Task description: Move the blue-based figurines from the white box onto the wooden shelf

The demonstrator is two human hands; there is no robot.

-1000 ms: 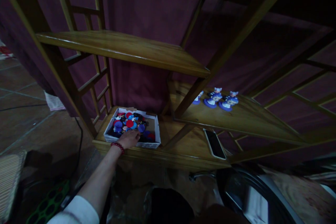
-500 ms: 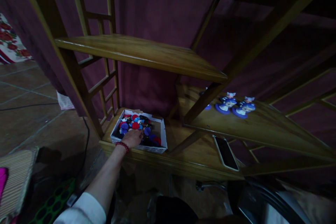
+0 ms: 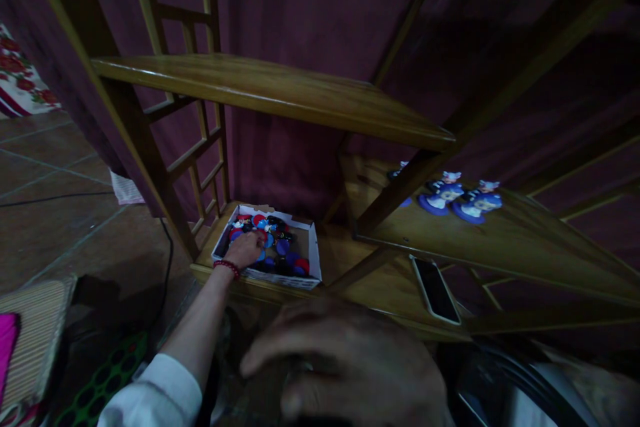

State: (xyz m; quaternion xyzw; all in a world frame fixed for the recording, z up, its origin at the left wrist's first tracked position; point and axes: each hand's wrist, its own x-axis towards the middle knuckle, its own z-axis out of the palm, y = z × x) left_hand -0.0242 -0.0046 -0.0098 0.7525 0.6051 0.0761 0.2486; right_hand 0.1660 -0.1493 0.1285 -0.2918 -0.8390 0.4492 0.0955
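My left hand [image 3: 245, 249], with a red bead bracelet at the wrist, reaches into a shallow white cardboard box [image 3: 314, 250] on the low shelf. Small figurines [image 3: 283, 247] with round red, blue and purple bases lie jumbled inside it. The fingers are bent together on a figurine by a red base; the fingertips are partly hidden. Close to the camera, my right hand [image 3: 360, 360] is blurred by motion, its fingers apart and nothing visible in them. It hangs in front of the shelf, short of the box.
Figurines on purple bases [image 3: 477, 203] stand on the raised right shelf [image 3: 525, 253]. A phone [image 3: 435, 290] lies on the lower board. A wooden shelf [image 3: 270, 90] overhangs the box, with a slanting post [image 3: 395, 197] to its right. A dark cable [image 3: 169, 267] runs along the floor.
My left hand has shifted slightly left and up within the box. My right hand has come into view from below. The camera view has moved a little.
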